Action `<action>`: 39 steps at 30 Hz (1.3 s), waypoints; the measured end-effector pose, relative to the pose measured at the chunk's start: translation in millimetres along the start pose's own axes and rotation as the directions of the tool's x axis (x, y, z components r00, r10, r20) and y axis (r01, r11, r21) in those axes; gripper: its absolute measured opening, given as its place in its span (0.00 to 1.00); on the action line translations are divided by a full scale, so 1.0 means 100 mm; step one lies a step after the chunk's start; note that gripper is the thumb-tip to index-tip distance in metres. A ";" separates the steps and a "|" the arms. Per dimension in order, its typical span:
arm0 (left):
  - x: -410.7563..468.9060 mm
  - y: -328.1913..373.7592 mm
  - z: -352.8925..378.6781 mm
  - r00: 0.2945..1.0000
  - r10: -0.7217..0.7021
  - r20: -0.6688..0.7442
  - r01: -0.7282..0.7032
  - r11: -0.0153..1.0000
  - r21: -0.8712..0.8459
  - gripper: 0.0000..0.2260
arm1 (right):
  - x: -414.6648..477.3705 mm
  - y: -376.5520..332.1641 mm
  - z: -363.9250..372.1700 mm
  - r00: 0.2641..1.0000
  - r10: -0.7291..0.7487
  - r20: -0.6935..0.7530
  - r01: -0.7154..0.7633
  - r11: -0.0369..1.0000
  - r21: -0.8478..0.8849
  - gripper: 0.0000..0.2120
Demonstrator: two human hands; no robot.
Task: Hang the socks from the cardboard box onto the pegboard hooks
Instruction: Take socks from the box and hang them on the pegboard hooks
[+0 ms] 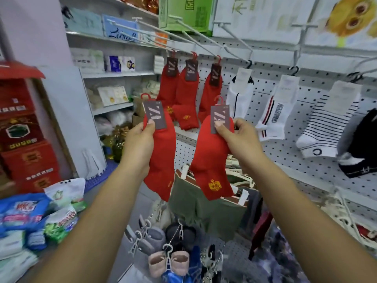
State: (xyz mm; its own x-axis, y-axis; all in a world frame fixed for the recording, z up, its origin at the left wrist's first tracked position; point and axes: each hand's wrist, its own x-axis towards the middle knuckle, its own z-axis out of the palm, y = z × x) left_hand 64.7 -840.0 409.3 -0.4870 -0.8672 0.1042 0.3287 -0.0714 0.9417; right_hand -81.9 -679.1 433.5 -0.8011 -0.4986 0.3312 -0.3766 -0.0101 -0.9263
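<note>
**Red socks for the pegboard: three hung, two in hand**

Item 1: left red sock (pixel 163 158). It was held up in mid-air, near the viewer and short of the pegboard (pixel 285 152). The left grip (pixel 139 139) was closed round its upper part, with the thumb pressed on the grey card label. The red hanger loop stood free above the label, on no hook.

Item 2: right red sock (pixel 210 160). It was held the same way, just right of the first and apart from it. The right grip (pixel 238 135) pinched the label and cuff between thumb and curled fingers. Its loop was also free.

Item 3: hung red socks (pixel 187 92). Three hung side by side on the long white hooks (pixel 204 44) at the far left of the row, seemingly one to a hook.

Item 4: white socks (pixel 275 111). Three, plain and striped, hung on hooks right of the red ones. A dark sock (pixel 359 144) hung at the far right.

Item 5: cardboard box. It could not be made out in view, so the remaining stock was not counted.

Status, as judged: the task was partly done. Three red socks were up and the two in hand were left to hang, most likely with the other red ones. Whether more waited in the box could not be told.
</note>
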 end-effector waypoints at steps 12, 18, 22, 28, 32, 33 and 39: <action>1.39 0.10 -0.31 0.995 0.068 0.074 -0.069 0.998 0.010 0.11 | 0.94 0.07 1.02 0.999 -0.019 -0.039 0.018 0.999 -0.030 0.11; 2.14 0.02 -0.57 0.996 0.064 0.067 -0.069 0.995 0.072 0.13 | 1.49 0.16 1.68 0.999 -0.001 -0.048 -0.006 0.990 -0.141 0.07; 2.50 -0.03 -0.54 0.990 0.068 0.125 -0.081 0.991 0.106 0.14 | 1.80 0.13 1.96 0.989 -0.039 -0.139 0.014 0.983 -0.180 0.11; 2.85 0.04 -0.49 0.964 0.085 0.252 -0.107 0.992 0.072 0.12 | 2.39 -0.20 2.21 0.950 -0.191 -0.247 0.126 0.959 -0.255 0.17; 3.00 0.13 -0.53 0.954 0.080 0.288 -0.093 0.995 0.029 0.11 | 2.65 -0.34 2.31 0.932 -0.241 -0.271 0.162 0.945 -0.283 0.11; 3.04 0.15 -0.54 0.952 0.072 0.298 -0.081 0.997 0.018 0.11 | 2.70 -0.36 2.32 0.929 -0.254 -0.269 0.172 0.940 -0.294 0.11; 3.16 0.21 -0.64 0.918 0.060 0.392 -0.060 0.998 -0.012 0.09 | 2.86 -0.30 2.36 0.958 -0.182 -0.220 0.083 0.914 -0.397 0.12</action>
State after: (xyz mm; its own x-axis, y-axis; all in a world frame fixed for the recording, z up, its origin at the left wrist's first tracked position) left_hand -30.9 -1147.4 441.3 -0.7446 -0.6068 0.2780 0.3675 -0.0250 0.9297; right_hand -189.5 -1025.9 513.6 -0.8013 -0.2854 0.5258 -0.5954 0.2937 -0.7478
